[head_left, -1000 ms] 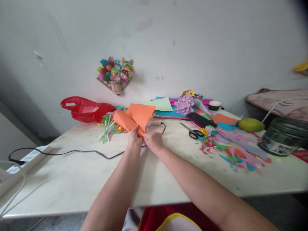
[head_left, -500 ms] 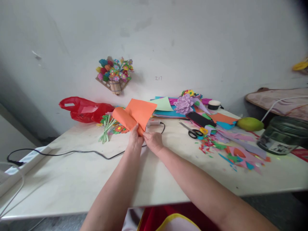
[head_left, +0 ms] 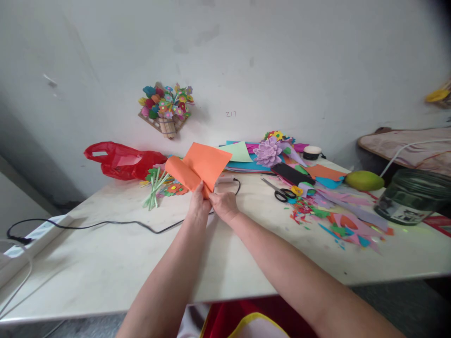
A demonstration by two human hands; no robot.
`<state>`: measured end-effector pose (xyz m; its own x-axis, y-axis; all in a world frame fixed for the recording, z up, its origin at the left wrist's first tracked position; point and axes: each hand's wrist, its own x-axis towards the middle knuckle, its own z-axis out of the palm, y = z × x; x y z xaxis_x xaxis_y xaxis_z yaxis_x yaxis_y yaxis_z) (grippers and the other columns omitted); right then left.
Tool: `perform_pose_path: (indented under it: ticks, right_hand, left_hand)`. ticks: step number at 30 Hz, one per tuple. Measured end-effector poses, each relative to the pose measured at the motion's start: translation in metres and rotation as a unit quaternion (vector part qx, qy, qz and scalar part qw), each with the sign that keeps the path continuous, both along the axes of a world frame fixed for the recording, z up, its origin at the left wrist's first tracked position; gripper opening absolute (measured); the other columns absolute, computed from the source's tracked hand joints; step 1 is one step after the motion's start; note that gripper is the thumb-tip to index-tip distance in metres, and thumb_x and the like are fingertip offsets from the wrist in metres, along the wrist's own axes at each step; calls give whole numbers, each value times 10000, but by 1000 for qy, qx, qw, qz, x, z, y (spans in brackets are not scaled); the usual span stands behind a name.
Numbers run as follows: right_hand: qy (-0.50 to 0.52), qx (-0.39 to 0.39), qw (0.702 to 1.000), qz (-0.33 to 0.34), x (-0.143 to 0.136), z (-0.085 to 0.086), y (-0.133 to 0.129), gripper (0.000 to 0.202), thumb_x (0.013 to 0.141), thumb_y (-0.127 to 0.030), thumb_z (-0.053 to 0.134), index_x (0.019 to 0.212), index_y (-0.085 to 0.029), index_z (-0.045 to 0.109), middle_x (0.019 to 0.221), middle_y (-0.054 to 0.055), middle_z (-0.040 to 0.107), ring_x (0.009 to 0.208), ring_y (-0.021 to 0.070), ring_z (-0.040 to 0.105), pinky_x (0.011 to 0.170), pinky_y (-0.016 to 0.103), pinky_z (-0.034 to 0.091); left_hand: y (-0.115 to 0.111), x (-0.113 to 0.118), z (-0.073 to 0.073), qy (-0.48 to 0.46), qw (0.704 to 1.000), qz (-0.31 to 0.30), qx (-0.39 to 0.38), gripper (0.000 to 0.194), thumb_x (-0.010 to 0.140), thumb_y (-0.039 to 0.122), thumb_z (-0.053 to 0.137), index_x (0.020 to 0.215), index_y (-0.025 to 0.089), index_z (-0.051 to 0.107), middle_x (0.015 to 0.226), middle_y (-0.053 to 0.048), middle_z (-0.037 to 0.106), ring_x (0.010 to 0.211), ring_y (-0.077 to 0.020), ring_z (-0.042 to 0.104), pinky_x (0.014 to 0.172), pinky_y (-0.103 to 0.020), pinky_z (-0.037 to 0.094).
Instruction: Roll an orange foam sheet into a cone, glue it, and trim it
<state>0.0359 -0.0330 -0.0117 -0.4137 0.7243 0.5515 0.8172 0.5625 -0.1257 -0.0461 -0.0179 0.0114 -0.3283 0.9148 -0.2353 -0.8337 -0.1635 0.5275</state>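
An orange sheet (head_left: 207, 162), paper or thin foam, is rolled over on its left side into a cone shape, its right part spreading flat. My left hand (head_left: 199, 202) is closed around the narrow lower end, thumb on top. Close beside it, my right hand (head_left: 223, 204) pinches the same end from the right. Both hands are above the table, and the fingers' undersides are hidden. Behind the sheet, a glue-gun-like tool (head_left: 225, 180) with a black cord is partly covered. To the left lie pale green stems (head_left: 155, 190) and foam flowers (head_left: 175, 188).
A red plastic bag (head_left: 123, 162) lies back left, a power strip (head_left: 38, 234) at the left edge. Scissors (head_left: 282, 191), a black phone-like slab (head_left: 293, 173), coloured scraps (head_left: 347, 225), a green fruit (head_left: 364, 180) and a glass jar (head_left: 408, 197) are on the right. The black cord (head_left: 116, 222) crosses the table.
The camera view has shifted slightly. The sheet's right flap looks spread a little further right; both hands keep their hold at the narrow end.
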Motion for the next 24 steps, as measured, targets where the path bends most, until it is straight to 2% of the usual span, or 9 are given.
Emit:
perform_pose_path:
  ticks: [8, 16, 21, 24]
  right_hand:
    - [59, 14, 998, -8, -1, 3, -3, 259, 808, -231, 434, 682, -210, 660, 597, 31, 607, 535, 132, 493, 501, 243, 271]
    - [177, -12, 984, -27, -7, 3, -7, 223, 726, -203, 497, 550, -196, 633, 506, -2, 567, 498, 101, 430, 486, 230, 218]
    - [260, -54, 964, 4, -6, 3, -11, 227, 709, -204, 493, 512, -185, 604, 463, -16, 514, 475, 92, 393, 484, 211, 251]
    - [307, -100, 946, 36, -5, 2, -12, 239, 711, -217, 481, 493, -188, 573, 416, -31, 463, 457, 91, 389, 474, 197, 274]
  left_hand:
    - [-9, 2, 7, -25, 998, -26, 46, 106, 808, 168, 494, 863, 122, 572, 687, -28, 637, 631, -114, 619, 742, -236, 511]
    - [-9, -2, 5, -30, 989, -78, 123, 298, 814, 388, 506, 933, 131, 597, 803, -70, 668, 769, -155, 643, 823, -275, 491]
    - [-12, -1, 10, -18, 985, -37, 168, 470, 793, 558, 427, 938, 141, 590, 835, -76, 659, 784, -177, 630, 771, -296, 506]
    - [-14, -2, 14, -1, 991, 2, 131, 458, 823, 554, 357, 909, 160, 573, 763, -49, 646, 694, -150, 614, 670, -250, 508]
